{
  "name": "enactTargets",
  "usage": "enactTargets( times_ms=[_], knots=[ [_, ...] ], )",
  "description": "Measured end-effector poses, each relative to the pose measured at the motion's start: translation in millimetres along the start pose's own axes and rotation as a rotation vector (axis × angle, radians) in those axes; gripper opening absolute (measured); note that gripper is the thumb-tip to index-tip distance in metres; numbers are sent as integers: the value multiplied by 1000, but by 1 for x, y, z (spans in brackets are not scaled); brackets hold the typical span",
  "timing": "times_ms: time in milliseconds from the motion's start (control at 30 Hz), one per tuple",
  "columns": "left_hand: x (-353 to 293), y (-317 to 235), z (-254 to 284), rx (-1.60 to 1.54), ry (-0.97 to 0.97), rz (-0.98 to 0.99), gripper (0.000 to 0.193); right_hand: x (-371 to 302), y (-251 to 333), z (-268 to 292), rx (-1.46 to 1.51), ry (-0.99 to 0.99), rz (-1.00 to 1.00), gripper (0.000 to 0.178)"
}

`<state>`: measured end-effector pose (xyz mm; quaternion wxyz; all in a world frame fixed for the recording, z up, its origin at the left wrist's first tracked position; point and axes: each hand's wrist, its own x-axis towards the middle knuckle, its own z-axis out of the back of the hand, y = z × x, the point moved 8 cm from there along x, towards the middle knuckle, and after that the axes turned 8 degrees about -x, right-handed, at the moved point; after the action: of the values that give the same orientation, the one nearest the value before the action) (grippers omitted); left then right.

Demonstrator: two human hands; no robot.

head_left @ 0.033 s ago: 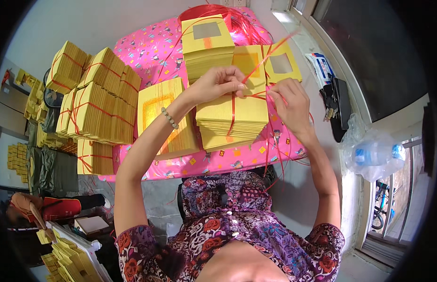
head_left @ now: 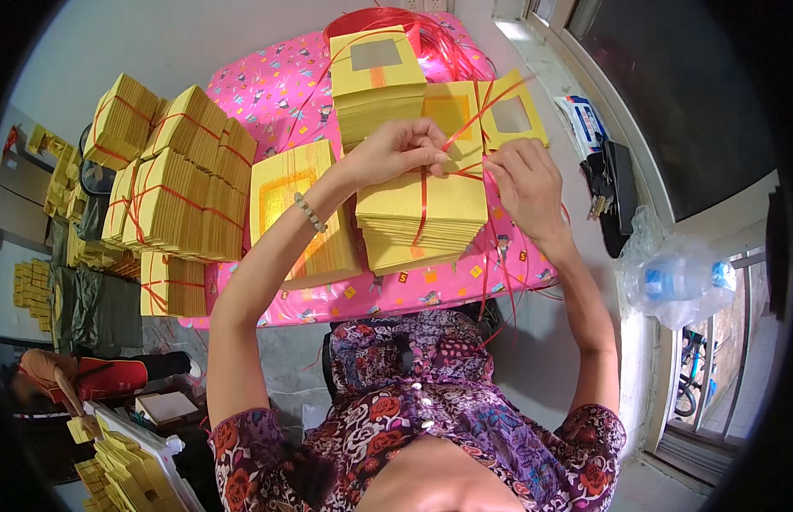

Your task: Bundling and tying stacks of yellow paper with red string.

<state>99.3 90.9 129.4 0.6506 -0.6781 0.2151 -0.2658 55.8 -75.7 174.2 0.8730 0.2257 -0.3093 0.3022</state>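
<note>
A thick stack of yellow paper sheets (head_left: pixel 396 205) lies on the pink table in front of me, with a red plastic ribbon (head_left: pixel 424 205) running down its near side. Above its far part, my left hand (head_left: pixel 401 147) is closed in a pinch on the ribbon, whose loose end slants up to the right. My right hand (head_left: pixel 529 181), at the stack's right edge, pinches another length of the same ribbon between thumb and fingers. The ribbon crosses between the two hands over the top of the stack; the crossing itself is partly hidden by my left fingers.
Taller yellow stacks (head_left: pixel 379 90) stand behind, and another stack (head_left: pixel 290 213) lies to the left. Tied bundles (head_left: pixel 170 196) are piled at the table's left edge. A red ribbon coil (head_left: pixel 439 43) sits at the back. A plastic bag with a bottle (head_left: pixel 674 277) hangs at right.
The ribbon's loose end has dipped slightly downward and to the left. Both hands stay almost where they were, still pinching the ribbon.
</note>
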Motion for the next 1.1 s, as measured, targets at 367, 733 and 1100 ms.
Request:
enactTargets(
  times_ms=[367,733,1100],
  knots=[
    [12,-6,-12,255,-12,33,13,36,34,-16,-38,-75,286,15],
    [10,8,-5,-83,-6,146,15,3,16,-26,263,236,-77,15],
    [4,-7,-13,174,26,-33,7,8,3,-43,429,324,-201,14]
  ],
)
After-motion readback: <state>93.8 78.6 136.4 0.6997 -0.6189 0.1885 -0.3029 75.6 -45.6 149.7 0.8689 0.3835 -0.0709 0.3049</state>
